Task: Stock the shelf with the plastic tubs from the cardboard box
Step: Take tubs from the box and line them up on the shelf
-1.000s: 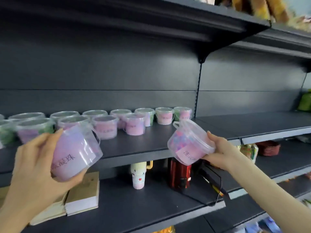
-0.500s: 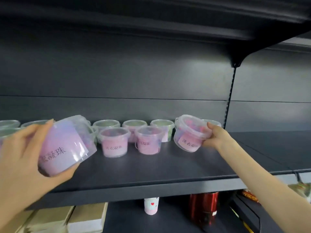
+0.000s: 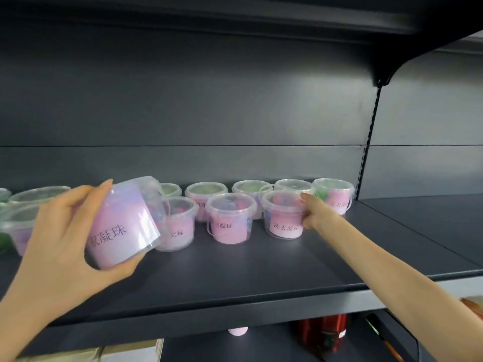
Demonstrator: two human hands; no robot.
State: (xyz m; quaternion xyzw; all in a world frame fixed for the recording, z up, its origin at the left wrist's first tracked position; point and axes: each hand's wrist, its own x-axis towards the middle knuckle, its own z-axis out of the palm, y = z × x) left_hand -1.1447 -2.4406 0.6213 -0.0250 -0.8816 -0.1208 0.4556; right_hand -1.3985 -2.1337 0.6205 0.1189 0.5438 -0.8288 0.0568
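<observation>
right hand (image 3: 311, 212) grips clear pink-labelled plastic tub (image 3: 285, 218), upright on dark grey metal shelf (image 3: 261, 270), right end of front row. left hand (image 3: 60, 236) clamps second clear tub (image 3: 122, 223), tilted, above shelf. release gently, label forward; level the other before setting down.

head-worn view, facing the shelf (image 3: 235, 270) straight on, close up

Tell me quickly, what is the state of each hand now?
Left hand: holds a tilted tub in the air.
Right hand: grips an upright tub on the shelf.
</observation>
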